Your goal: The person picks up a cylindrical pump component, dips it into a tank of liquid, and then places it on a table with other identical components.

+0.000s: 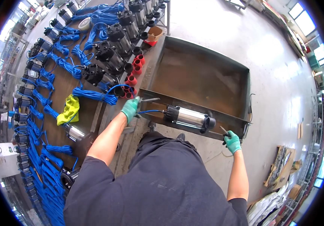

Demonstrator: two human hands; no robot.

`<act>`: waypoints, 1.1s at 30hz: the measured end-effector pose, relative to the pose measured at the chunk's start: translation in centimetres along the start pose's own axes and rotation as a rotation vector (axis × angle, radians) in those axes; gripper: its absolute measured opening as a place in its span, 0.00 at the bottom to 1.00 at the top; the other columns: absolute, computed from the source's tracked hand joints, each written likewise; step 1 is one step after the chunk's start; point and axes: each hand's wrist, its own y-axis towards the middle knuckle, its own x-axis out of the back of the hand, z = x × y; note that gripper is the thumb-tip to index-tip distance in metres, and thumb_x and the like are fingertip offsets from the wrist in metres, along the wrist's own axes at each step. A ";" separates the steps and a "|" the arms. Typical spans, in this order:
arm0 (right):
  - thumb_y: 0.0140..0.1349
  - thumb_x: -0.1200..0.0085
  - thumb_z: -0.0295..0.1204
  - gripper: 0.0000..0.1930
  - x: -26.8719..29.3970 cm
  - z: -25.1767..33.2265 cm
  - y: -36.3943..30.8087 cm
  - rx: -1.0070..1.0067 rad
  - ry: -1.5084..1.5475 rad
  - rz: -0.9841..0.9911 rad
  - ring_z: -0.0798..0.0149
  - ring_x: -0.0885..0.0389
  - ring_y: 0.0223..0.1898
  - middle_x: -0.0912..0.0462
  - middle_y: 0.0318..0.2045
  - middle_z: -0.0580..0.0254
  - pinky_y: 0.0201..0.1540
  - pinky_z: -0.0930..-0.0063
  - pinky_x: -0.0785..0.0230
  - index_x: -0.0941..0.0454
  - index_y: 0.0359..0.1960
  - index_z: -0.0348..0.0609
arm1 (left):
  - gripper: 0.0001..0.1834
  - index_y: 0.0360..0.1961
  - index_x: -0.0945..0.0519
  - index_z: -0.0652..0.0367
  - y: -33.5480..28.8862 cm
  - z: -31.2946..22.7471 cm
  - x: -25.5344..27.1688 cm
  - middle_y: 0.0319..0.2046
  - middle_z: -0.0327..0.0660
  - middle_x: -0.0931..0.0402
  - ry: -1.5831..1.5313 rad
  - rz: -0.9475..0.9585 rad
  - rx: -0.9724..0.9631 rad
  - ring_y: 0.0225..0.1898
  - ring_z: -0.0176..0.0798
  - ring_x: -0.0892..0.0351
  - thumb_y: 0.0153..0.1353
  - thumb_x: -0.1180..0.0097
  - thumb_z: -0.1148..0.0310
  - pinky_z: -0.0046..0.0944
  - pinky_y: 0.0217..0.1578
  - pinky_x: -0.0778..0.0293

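Note:
A silver-and-black submersible pump (190,117) lies on its side across the narrow front section of a metal tank (207,52). From its black end a blue cable (151,111) runs to my left hand (131,108). That hand, in a green glove, is closed around a thin grey rod-like piece (150,100), left of the pump. Beyond the pump's other end, my green-gloved right hand (232,142) is closed on a similar short grey piece (223,129), by the tank's front right corner. The exact kind of both pieces is too small to tell.
Left of the tank, a workbench (90,83) bears rows of pumps (111,56) with bundled blue cables (94,95), red ring-shaped parts (132,80) and a yellow cloth (69,109). Brownish water stands in the tank. Cardboard and wrapped material (280,165) lie on the floor at right.

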 end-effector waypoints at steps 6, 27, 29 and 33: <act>0.68 0.52 0.27 0.06 3.2 -2.9 -2.1 -0.158 0.204 -0.243 0.67 0.19 0.19 0.20 0.23 0.61 0.18 0.72 0.30 0.25 0.43 0.43 | 0.26 0.30 0.23 0.49 2.3 -1.0 0.0 0.19 0.34 0.29 0.116 -0.220 0.062 0.13 0.34 0.32 0.64 0.45 0.36 0.41 0.14 0.27; 0.68 0.44 0.43 0.22 2.4 2.9 -0.7 0.074 -0.486 -0.534 0.39 0.20 0.49 0.20 0.49 0.40 0.52 0.50 0.27 0.25 0.55 0.40 | 0.35 0.52 0.22 0.65 -5.2 1.9 0.1 0.50 0.59 0.22 1.169 -0.222 -0.174 0.55 0.60 0.24 0.50 0.29 0.50 0.51 0.57 0.28; 0.69 0.46 0.46 0.23 -0.4 9.3 -1.2 0.278 -0.270 -0.385 0.40 0.20 0.50 0.19 0.51 0.40 0.53 0.53 0.27 0.24 0.54 0.38 | 0.32 0.47 0.21 0.65 -4.2 4.0 1.2 0.44 0.57 0.20 1.166 -0.161 -0.296 0.49 0.59 0.22 0.49 0.28 0.52 0.52 0.52 0.26; 0.65 0.43 0.45 0.26 -5.8 18.6 -2.5 0.272 -0.466 -0.188 0.41 0.18 0.49 0.20 0.50 0.38 0.53 0.52 0.26 0.26 0.59 0.41 | 0.27 0.42 0.21 0.64 -3.1 5.6 2.1 0.38 0.55 0.20 1.212 -0.078 -0.481 0.41 0.60 0.21 0.50 0.28 0.54 0.52 0.45 0.24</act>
